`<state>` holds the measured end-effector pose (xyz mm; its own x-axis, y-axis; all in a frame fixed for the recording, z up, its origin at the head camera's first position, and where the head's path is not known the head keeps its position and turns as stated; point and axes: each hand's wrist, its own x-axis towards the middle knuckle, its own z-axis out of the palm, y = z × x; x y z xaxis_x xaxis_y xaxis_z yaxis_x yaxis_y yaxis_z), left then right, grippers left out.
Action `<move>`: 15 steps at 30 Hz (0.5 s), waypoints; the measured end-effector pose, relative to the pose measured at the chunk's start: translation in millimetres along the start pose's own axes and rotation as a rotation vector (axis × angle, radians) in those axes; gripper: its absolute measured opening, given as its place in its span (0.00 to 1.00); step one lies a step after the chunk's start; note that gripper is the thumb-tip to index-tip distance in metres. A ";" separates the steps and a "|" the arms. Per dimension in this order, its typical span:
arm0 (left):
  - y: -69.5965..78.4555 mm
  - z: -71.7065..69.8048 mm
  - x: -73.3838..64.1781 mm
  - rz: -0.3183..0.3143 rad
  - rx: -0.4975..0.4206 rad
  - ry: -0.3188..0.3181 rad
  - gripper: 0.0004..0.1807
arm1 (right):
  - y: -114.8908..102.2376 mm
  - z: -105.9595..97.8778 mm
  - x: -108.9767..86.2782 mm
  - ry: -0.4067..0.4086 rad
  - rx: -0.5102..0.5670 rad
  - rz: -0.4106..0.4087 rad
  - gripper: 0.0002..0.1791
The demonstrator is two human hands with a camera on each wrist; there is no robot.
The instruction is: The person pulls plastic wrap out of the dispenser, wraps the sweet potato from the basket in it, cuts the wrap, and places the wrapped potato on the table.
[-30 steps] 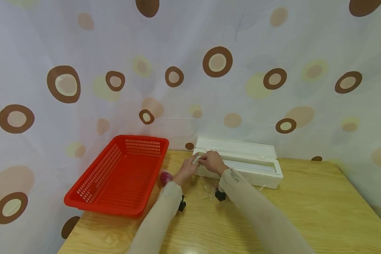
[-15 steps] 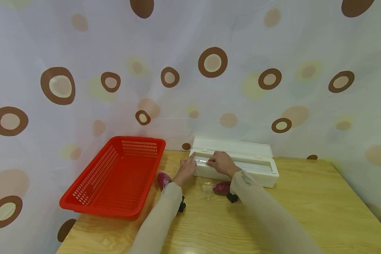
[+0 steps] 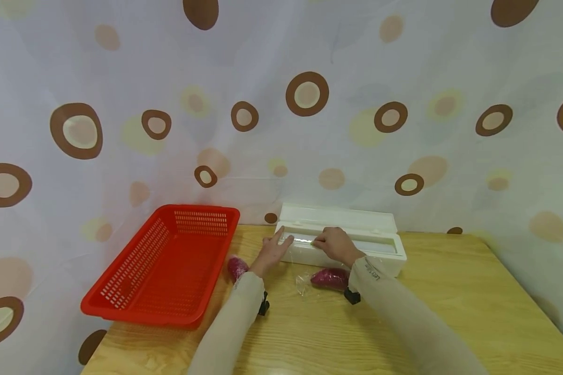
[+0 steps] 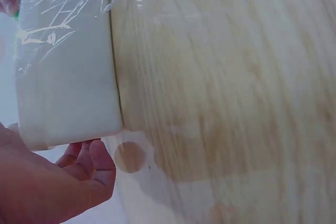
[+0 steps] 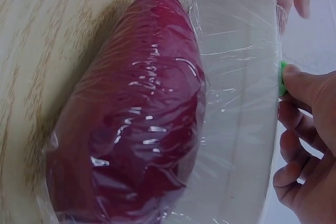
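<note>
A long white cling film dispenser box [image 3: 380,264] lies by the wall with its lid [image 3: 338,215] raised. My right hand [image 3: 338,246] pinches a small green slide cutter [image 5: 283,78] on the box's edge between thumb and forefinger. My left hand [image 3: 269,255] rests against the box's left end, thumb and forefinger spread over the corner. Clear film [image 5: 228,51] drapes down the box's front. Below my right wrist, a plump, tapered purple-red vegetable [image 5: 139,108] lies wrapped in film in front of the box. A second purple-red piece [image 3: 236,267] is partly hidden behind my left forearm.
To the left stands a red plastic basket [image 3: 161,319] with slotted walls. The wooden table [image 3: 455,291] meets a spotted curtain [image 3: 347,151] behind the box. Dark wrist camera mounts [image 3: 352,296] hang below my wrists.
My right hand has slid rightward along the box with the green cutter, away from my left hand. The wrapped vegetable under my right wrist has come into view.
</note>
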<state>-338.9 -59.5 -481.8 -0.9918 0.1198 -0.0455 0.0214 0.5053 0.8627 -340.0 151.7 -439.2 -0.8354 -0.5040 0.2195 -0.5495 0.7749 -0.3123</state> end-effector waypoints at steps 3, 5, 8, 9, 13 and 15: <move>0.1 3.5 -0.5 -0.006 -0.006 -0.005 0.37 | 0.6 0.1 -1.8 0.000 -0.018 0.025 0.11; -0.1 6.8 0.8 -0.012 -0.044 0.001 0.37 | 0.8 -0.8 -3.9 -0.003 -0.014 0.036 0.11; -0.6 12.5 2.5 -0.011 -0.091 0.030 0.36 | 2.0 -1.3 -6.9 -0.002 0.006 0.040 0.12; -1.0 14.6 3.4 -0.011 -0.090 0.041 0.36 | 2.6 -1.2 -7.5 -0.003 0.007 0.043 0.12; -1.3 20.2 5.2 -0.021 -0.083 0.079 0.36 | 6.0 -2.5 -10.4 -0.001 -0.042 0.018 0.11; -0.1 20.2 5.1 -0.026 -0.097 0.087 0.36 | 11.7 -7.4 -15.5 -0.003 -0.093 -0.028 0.11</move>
<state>-341.4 -41.7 -492.3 -0.9991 0.0307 -0.0284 -0.0128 0.4215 0.9068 -333.4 171.4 -439.4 -0.8198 -0.5270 0.2241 -0.5693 0.7925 -0.2188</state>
